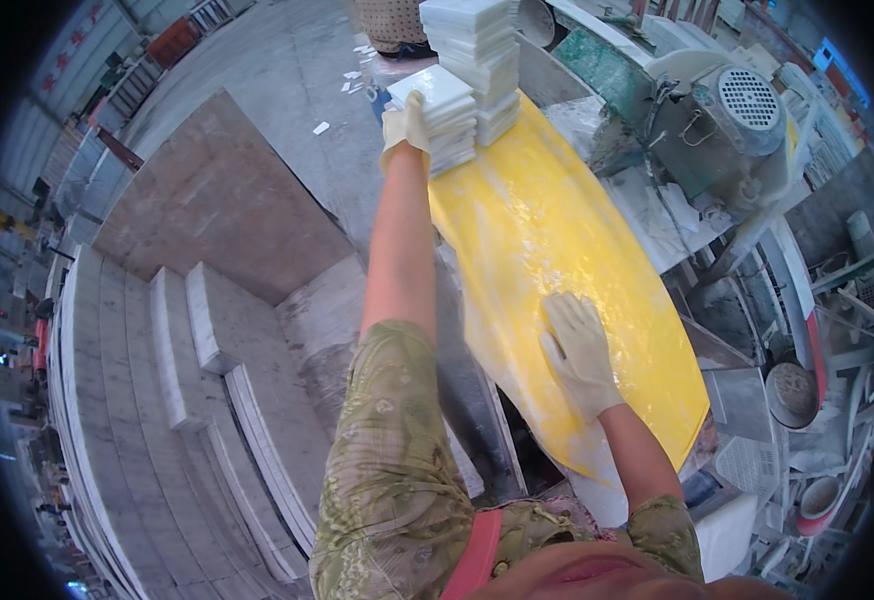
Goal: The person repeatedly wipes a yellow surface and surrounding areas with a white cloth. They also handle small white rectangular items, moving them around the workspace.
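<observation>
My left hand (406, 128), in a pale glove, reaches out to the top of a shorter stack of white tiles (451, 133). Its thumb lies over the edge of the glossy top tile (431, 87), and the other fingers are partly hidden at the stack's side. A taller stack of white tiles (479, 58) stands right behind. On the wet yellow sheet (517, 215) under both stacks, my gloved right hand (579, 355) rests palm down, fingers stretched out. Whether anything lies beneath that palm is hidden.
Thick grey stone slabs (147, 400) lean at the left, with a broad brown slab (222, 200) behind them. Machinery with a round-vented motor (749, 98) stands on the right, above scrap pieces and a round pan (793, 393). Another person (394, 25) is beyond the stacks.
</observation>
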Available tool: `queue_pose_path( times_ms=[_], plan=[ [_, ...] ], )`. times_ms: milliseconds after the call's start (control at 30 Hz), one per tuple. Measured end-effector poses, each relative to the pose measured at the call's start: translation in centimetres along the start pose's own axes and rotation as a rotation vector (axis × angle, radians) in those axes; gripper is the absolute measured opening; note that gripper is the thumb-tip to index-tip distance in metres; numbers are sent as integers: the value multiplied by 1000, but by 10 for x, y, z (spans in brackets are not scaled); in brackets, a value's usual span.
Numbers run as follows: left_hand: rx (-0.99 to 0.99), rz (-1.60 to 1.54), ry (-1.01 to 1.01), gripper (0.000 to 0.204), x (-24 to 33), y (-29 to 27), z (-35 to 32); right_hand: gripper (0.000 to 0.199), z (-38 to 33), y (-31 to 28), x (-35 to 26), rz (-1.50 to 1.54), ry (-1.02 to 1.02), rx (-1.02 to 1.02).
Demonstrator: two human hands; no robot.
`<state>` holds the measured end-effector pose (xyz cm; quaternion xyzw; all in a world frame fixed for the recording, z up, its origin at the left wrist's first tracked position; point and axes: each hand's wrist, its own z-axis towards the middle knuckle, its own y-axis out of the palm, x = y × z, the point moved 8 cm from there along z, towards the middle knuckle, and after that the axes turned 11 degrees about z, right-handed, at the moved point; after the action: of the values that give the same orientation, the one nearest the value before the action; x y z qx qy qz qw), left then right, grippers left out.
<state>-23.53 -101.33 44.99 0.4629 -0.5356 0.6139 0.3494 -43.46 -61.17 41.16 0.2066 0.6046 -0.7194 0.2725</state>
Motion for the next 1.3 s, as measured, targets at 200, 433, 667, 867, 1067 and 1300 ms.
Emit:
queue_pose_path(
  times_ms=[200, 433, 667, 867, 1067, 1300],
  plan=[
    [52, 47, -5, 78, 1, 5, 4, 49, 0, 4, 4, -36, -24, 9],
    [29, 31, -88, 82, -10, 17, 9, 48, -1, 3, 6, -2, -29, 18],
    [211, 47, 16, 73, -4, -11, -14, 48, -5, 0, 3, 12, -16, 10],
    [79, -404, 46, 32, -101, -57, -200, 52, -11, 17, 16, -134, -92, -11],
    [-82, -343, -488, 31, -232, -81, -527, 56, -1, 26, 43, -71, -230, -32],
    [297, -346, -577, 32, -242, -155, -728, 57, -23, 10, -9, -82, -354, -240]
  ],
)
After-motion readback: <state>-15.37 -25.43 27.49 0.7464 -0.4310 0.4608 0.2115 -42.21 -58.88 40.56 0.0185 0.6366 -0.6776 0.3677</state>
